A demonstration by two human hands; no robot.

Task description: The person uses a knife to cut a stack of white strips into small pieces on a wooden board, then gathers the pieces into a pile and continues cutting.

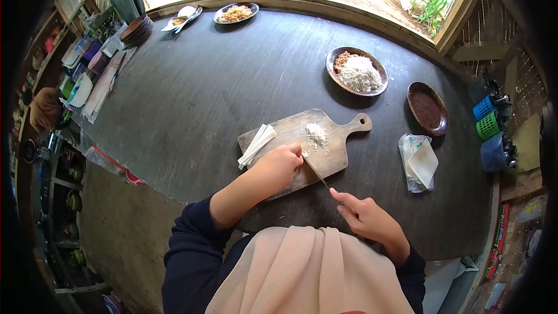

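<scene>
My right hand grips a knife, its thin blade slanting across the wooden cutting board. Closed at the board's middle, my left hand pinches a small white piece beside the knife tip; most of that piece is hidden under the fingers. Just beyond the hand lies a small heap of fine white shreds on the board. Several pale white strips rest at the board's left end, to the left of my left hand.
A brown plate bears white shreds and reddish-brown food. Right of it are an oval dark dish and a plastic packet with white sheets. At the back stand a plate of food and stacked brown plates. Baskets hang right.
</scene>
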